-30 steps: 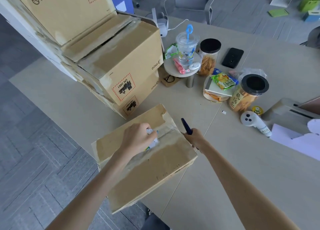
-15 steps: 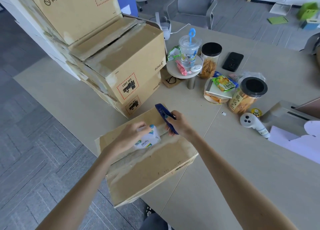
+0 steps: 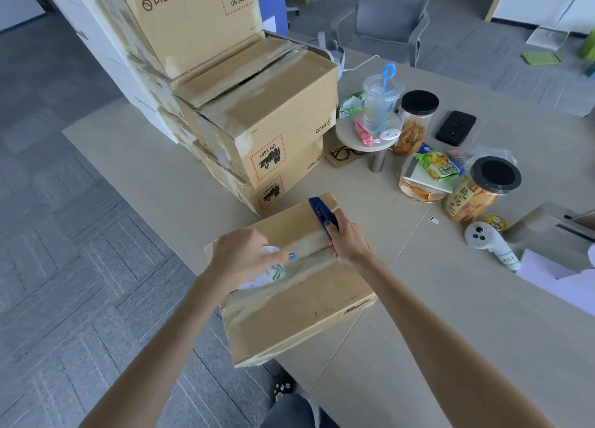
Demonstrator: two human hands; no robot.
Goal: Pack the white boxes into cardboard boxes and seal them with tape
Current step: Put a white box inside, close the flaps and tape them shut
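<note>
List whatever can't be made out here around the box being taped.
Head view only.
- Tape roll: mostly covered by the left hand.
- Blue cutter: lower end hidden in the right hand; blade too small to tell.
- Cardboard box: closed flaps hide its contents.
- Top stacked box: cut off by the upper edge.

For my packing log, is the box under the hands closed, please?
Closed: the box has both flaps flat, with tape along their seam.

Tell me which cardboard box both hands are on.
The low box overhanging the table edge, separate from the PICO stack: left hand holds a tape roll there, right hand grips a blue cutter.
</note>
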